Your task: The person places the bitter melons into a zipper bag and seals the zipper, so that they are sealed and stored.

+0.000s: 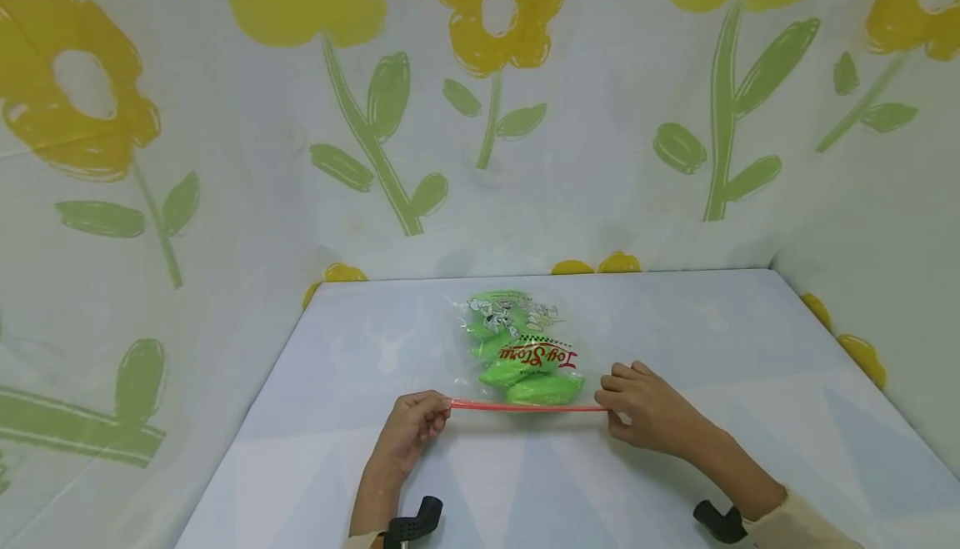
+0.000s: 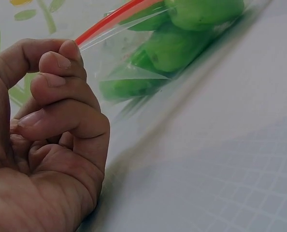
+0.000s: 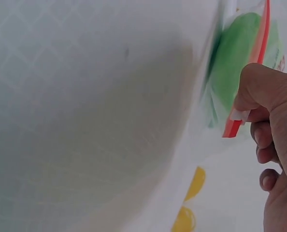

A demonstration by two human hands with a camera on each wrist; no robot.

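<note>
A clear zip bag [image 1: 551, 353] with upside-down red "Toy Story" lettering lies in front of me. Several green, oblong, fruit-like things [image 1: 543, 389] are inside it; their exact kind cannot be told. Along the near edge runs a red zip strip [image 1: 525, 406], stretched straight between my hands. My left hand [image 1: 401, 434] pinches the strip's left end between thumb and fingertips, its other fingers curled. At the opposite end, my right hand [image 1: 652, 411] pinches the strip; in the right wrist view a short red end [image 3: 232, 129] sticks out below a whitish bit under the thumb.
The bag is over a pale table [image 1: 337, 349] with a faint pattern. Behind and beside it hangs a white cloth [image 1: 600, 157] printed with yellow flowers and green leaves. Black wrist mounts [image 1: 416, 520] show at both forearms.
</note>
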